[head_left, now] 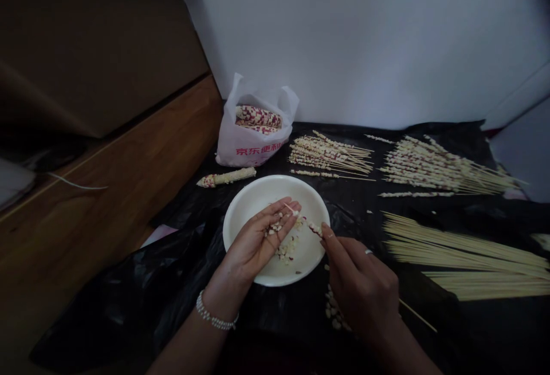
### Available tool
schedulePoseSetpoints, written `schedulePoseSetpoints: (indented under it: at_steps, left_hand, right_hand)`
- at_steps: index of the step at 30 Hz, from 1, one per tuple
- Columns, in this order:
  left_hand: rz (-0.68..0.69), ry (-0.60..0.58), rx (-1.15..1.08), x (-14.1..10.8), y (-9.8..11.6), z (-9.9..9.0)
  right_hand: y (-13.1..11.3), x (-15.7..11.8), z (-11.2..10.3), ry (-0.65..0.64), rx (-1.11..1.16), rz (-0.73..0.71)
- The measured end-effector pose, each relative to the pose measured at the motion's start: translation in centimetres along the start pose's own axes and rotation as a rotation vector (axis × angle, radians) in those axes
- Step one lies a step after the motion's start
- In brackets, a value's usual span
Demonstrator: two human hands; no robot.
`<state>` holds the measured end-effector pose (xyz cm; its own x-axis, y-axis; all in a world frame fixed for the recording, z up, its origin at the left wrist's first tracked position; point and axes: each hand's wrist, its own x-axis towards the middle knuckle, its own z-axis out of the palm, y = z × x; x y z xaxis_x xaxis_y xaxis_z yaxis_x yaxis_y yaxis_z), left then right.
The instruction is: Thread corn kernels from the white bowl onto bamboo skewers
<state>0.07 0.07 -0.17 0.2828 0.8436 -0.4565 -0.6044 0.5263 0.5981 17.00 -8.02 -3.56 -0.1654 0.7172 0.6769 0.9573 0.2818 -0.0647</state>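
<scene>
My left hand (253, 244) is cupped palm up above a white bowl (310, 252), with loose corn kernels (274, 227) resting in the palm. My right hand (365, 280) pinches a thin wooden skewer (417, 315) just behind a few threaded kernels (315, 229). The skewer's pointed end reaches over the left fingers, where a pale kernel sits at the tip. More loose kernels (287, 250) lie in the bottom of the bowl. Beneath my right hand, a small heap of kernels (333, 309) is partly hidden.
A white plastic bag (232, 148) of speckled corn cobs (260, 116) stands behind the bowl, near a mostly stripped cob (232, 176). Filled skewers (326, 154) and a larger pile (423, 165) lie right, above bare skewers (455, 254). Black plastic sheeting (172, 289) covers the floor.
</scene>
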Motion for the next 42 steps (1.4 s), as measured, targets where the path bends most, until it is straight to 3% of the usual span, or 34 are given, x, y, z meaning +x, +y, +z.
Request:
schedulePoseSetpoints:
  at_steps: [14, 20, 24, 30, 42]
  left_hand:
    - [0.04, 0.11, -0.062, 0.6, -0.3, -0.5]
    - [0.038, 0.173, -0.109, 0.4, 0.0, 0.3]
    - [-0.006, 0.159, -0.08, 0.0, 0.2, 0.7]
    - [0.068, 0.117, -0.063, 0.3, -0.1, 0.2]
    - [0.101, 0.162, -0.076, 0.4, -0.2, 0.0]
  right_hand:
    - [-0.1, 0.0, -0.2, 0.003, 0.033, 0.004]
    - [-0.1, 0.0, 0.0, -0.011, 0.026, 0.003]
    - [-0.1, 0.0, 0.0, -0.01, 0.024, 0.009]
    - [-0.1, 0.0, 0.1, -0.017, 0.021, 0.01]
    - [-0.2, 0.0, 0.0, -0.004, 0.028, -0.004]
